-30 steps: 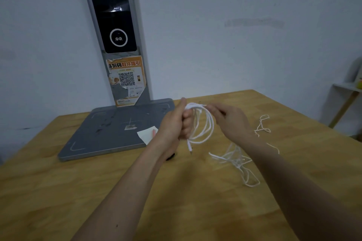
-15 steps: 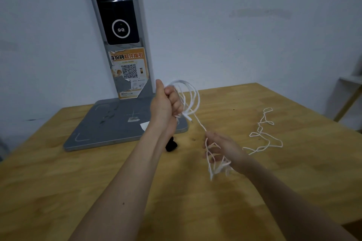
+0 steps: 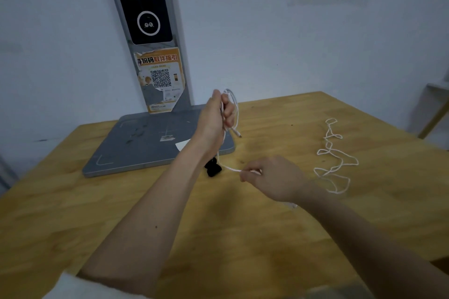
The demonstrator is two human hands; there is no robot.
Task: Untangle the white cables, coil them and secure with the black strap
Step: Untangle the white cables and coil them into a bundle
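My left hand [image 3: 215, 119] is raised above the table and grips a small coil of white cable [image 3: 232, 104], its plug end [image 3: 237, 133] dangling to the right. A strand of the same cable runs down from that fist to my right hand [image 3: 269, 178], which pinches it low over the wooden table [image 3: 121, 201]. The black strap [image 3: 213, 168] lies on the table just behind my left forearm, partly hidden by it. A second thin white cord [image 3: 334, 160] lies loose in tangled loops to the right.
A grey flat base [image 3: 136, 145] with a tall upright post bearing a screen and an orange QR poster [image 3: 160, 80] stands at the back left. A white slip of paper [image 3: 182, 145] lies on the base. A shelf edge [image 3: 437, 87] shows at the far right.
My right hand dropped from the coil to the table, then slid the strand between its fingers toward the left. My left hand rose with the coil. The loose bundle under my right hand is gone.
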